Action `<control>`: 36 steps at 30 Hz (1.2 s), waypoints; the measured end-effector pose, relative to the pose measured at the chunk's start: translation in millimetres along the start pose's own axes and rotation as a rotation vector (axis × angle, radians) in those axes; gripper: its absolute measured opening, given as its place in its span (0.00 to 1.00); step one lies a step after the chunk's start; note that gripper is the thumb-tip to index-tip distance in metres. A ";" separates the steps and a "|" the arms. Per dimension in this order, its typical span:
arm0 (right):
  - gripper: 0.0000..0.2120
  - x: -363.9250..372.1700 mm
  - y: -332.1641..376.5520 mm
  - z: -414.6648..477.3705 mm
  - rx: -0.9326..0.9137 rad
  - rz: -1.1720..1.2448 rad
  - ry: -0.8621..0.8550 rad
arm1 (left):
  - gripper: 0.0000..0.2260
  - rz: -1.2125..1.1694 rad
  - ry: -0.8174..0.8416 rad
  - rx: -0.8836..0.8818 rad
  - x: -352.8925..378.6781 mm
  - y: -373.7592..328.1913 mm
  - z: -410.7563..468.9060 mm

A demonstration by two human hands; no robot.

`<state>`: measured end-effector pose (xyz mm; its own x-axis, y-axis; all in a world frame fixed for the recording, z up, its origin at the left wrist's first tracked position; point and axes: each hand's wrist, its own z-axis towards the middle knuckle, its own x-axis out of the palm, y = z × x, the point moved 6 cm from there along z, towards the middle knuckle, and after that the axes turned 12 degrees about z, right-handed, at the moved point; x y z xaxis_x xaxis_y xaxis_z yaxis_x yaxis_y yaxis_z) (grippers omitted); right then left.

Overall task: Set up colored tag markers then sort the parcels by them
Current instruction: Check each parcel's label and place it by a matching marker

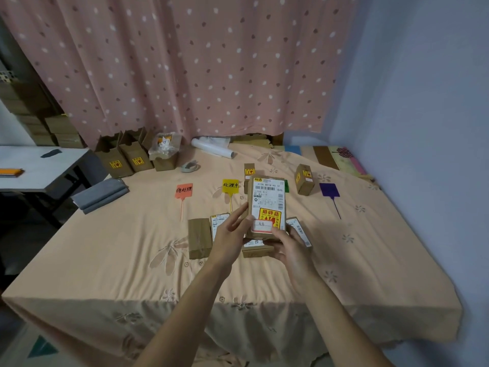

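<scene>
Over a peach bedspread (105, 260), left hand (229, 235) and right hand (291, 249) grip one parcel (268, 202), mid-sort; next, its label, blurred here, must choose among tags (230, 186) beyond the grip.

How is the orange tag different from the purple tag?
The orange square tag marker has black handwriting; the purple square tag marker looks blank. The orange one lies left of the yellow tag; the purple one lies far right. Both lie flat on the peach cloth, thin tails toward the person.
</scene>
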<state>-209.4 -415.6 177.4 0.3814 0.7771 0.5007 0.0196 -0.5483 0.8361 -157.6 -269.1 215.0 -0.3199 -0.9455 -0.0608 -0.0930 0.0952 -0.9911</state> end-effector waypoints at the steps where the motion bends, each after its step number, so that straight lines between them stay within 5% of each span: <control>1: 0.14 -0.1 0.0 1.0 -0.016 -0.019 -0.011 | 0.17 0.009 -0.003 -0.005 -1.1 1.6 0.1; 15: 0.16 -46.9 16.5 13.2 -0.131 -0.122 -0.192 | 0.19 0.203 0.184 0.011 35.8 32.4 28.6; 28: 0.19 -242.1 87.1 138.9 -0.001 -0.195 -0.390 | 0.21 0.295 0.364 -0.172 238.0 56.2 151.0; 32: 0.19 -316.0 109.9 185.8 0.067 -0.188 -0.444 | 0.28 0.301 0.393 -0.206 313.9 75.0 197.9; 36: 0.21 -365.7 124.6 232.6 0.161 -0.233 -0.438 | 0.15 0.406 0.413 -0.271 367.7 82.6 239.2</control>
<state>-131.5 -840.0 46.3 0.7004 0.7008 0.1355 0.2788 -0.4434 0.8519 -57.4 -683.3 82.4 -0.7115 -0.6251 -0.3209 -0.1062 0.5471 -0.8303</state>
